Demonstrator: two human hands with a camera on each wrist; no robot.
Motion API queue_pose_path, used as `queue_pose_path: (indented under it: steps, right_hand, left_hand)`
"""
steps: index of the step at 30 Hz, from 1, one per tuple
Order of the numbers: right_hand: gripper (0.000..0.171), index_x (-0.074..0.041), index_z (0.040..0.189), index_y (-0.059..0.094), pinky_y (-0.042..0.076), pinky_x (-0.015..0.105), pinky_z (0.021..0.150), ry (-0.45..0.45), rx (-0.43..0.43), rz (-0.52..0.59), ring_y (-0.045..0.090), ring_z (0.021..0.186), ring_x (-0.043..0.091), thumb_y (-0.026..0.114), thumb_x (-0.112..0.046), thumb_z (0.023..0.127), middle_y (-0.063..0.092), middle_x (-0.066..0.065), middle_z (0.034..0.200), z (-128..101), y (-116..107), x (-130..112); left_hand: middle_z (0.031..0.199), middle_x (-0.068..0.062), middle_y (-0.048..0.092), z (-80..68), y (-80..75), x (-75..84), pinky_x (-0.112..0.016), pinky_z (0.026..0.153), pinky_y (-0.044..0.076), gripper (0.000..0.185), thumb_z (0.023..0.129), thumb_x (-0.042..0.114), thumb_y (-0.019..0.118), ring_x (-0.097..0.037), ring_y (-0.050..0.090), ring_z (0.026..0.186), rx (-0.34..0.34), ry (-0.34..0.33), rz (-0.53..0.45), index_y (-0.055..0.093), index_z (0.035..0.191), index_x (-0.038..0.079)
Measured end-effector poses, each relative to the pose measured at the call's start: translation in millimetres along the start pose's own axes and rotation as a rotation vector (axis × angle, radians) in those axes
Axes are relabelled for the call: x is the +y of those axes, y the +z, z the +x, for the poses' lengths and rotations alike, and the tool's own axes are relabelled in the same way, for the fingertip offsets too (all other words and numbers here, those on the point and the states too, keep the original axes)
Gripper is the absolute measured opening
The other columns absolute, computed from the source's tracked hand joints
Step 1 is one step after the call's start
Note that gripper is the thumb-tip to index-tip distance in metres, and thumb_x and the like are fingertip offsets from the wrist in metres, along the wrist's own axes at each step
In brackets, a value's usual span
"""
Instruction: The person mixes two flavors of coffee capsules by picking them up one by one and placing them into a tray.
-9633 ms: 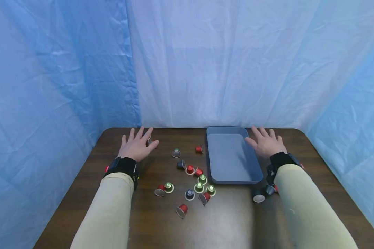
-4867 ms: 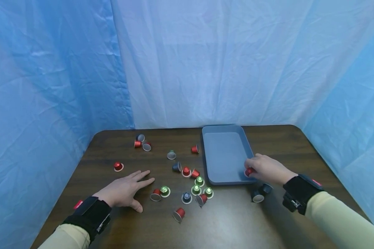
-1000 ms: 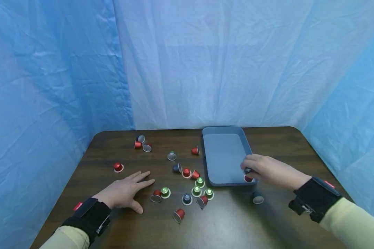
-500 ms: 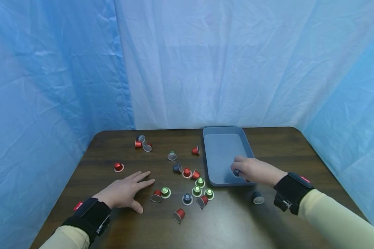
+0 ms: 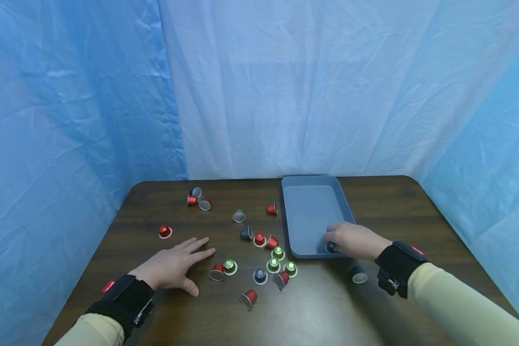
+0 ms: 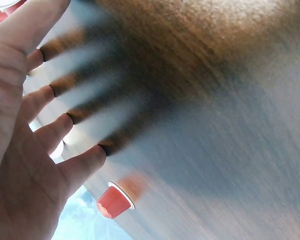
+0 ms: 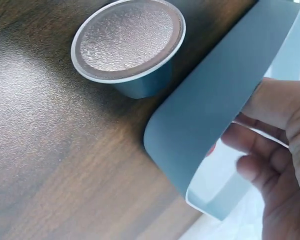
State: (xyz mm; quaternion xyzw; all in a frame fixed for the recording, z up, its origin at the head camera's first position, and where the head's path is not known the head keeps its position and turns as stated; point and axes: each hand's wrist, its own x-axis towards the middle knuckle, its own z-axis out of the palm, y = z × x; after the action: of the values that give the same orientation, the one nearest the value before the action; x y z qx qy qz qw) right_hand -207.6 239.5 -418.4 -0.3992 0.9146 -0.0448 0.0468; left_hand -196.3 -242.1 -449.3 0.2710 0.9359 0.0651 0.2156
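I saw right hand (image 5: 350, 240) fingers pinching a dark capsule (image 5: 330, 248) inside tray (image 5: 311, 211) near corner | left hand (image 5: 173, 266) flat, released, on surface (image 5: 307, 307) left of tray

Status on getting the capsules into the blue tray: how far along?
Early. Right hand is over the near end of the blue tray, fingers round a dark capsule there; whatever else lies under it is hidden, and the tray's far part is bare. Left hand rests flat on the table. Left to do: the scattered red, green and dark capsules left of the tray, plus one dark capsule on its side by the near corner.
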Motion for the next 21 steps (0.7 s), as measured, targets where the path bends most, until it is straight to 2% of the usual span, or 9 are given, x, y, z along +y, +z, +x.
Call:
queue_pose_path:
  steps: [7,14,21]
  right_hand:
    - [0.019,-0.010,0.101,0.078,0.056,0.033,0.075,-0.040,0.024,-0.053,0.059,0.079,0.010,0.080,-0.001,0.084,0.070,0.000,0.089,1.6,0.1,1.1]
    - [0.021,-0.012,0.100,0.078,0.054,0.034,0.074,-0.052,0.041,-0.032,0.060,0.082,0.012,0.081,-0.001,0.083,0.072,-0.001,0.090,1.0,-0.3,2.7]
    - [0.023,-0.011,0.110,0.076,0.055,0.036,0.077,0.001,0.015,-0.003,0.062,0.088,0.014,0.080,-0.009,0.087,0.073,0.001,0.099,-1.1,-4.7,3.4]
  left_hand:
    - [0.169,-0.003,0.023,-0.2,-1.1,0.9,-0.074,0.106,0.035,0.103,0.070,0.061,0.085,-0.039,0.021,0.154,-0.001,-0.003,-0.001,0.040,0.158,0.032]
    - [0.169,-0.004,0.024,-0.3,-2.3,2.1,-0.074,0.106,0.035,0.102,0.071,0.060,0.086,-0.040,0.021,0.154,-0.002,-0.002,-0.002,0.041,0.158,0.031]
    - [0.169,-0.005,0.024,-1.8,-3.0,2.9,-0.073,0.106,0.035,0.101,0.072,0.058,0.086,-0.040,0.021,0.154,0.000,0.001,-0.012,0.041,0.158,0.029]
